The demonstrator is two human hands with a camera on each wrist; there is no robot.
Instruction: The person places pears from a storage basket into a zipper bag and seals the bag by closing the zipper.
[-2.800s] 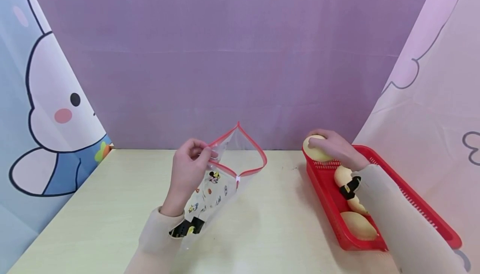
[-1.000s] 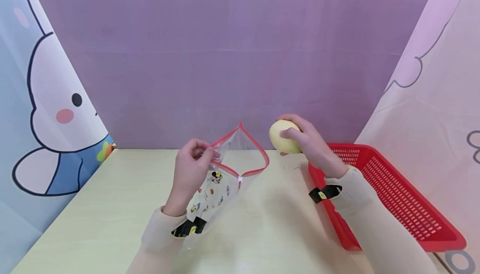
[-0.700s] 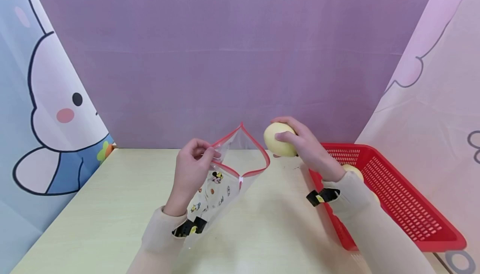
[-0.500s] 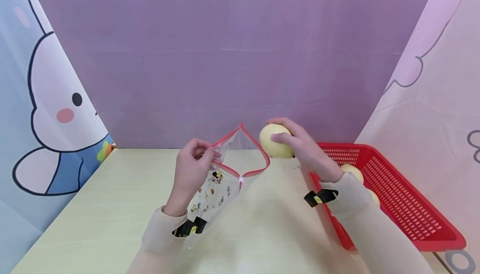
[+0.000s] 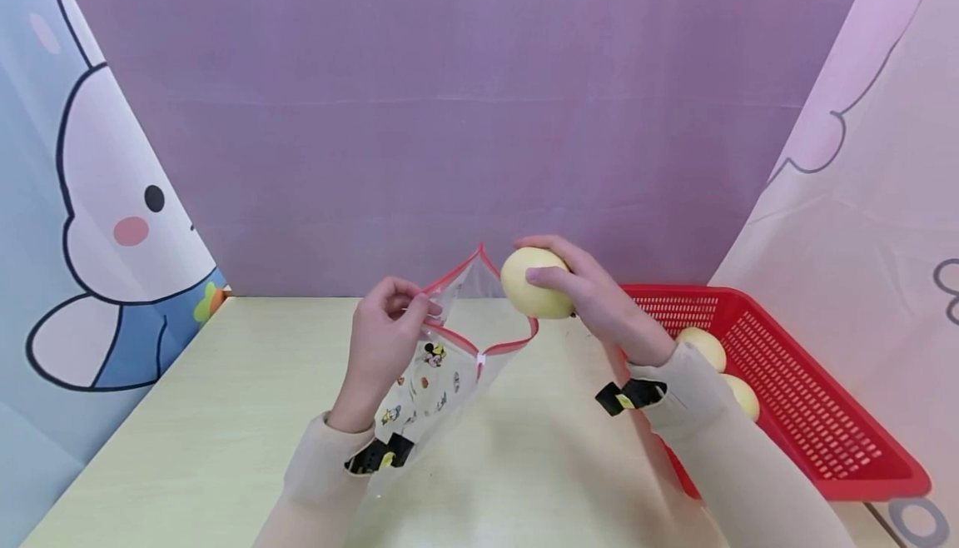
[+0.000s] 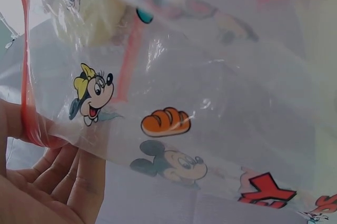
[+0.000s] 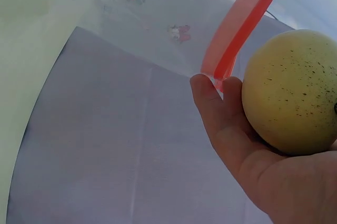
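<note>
In the head view my left hand (image 5: 385,340) pinches the near-left edge of a clear zip bag (image 5: 423,390) with a red zip rim and cartoon prints. The bag's mouth stands wide apart, a white slider at its near corner. My right hand (image 5: 592,294) grips a pale yellow pear (image 5: 535,283), which overlaps the right side of the rim. In the right wrist view the speckled pear (image 7: 292,92) rests against palm and fingers, fingertips right at the red rim (image 7: 245,24). Through the film in the left wrist view, the pear (image 6: 92,19) shows blurred beyond the bag (image 6: 226,87).
A red perforated basket (image 5: 817,398) stands on the right, partly behind the right forearm, with pears (image 5: 704,348) in it. The pale tabletop (image 5: 210,415) meets a purple backdrop (image 5: 479,115). Printed cloth panels flank both sides.
The right hand has lifted the pear from the basket and carried it left to the bag's mouth. The left hand and bag have hardly moved.
</note>
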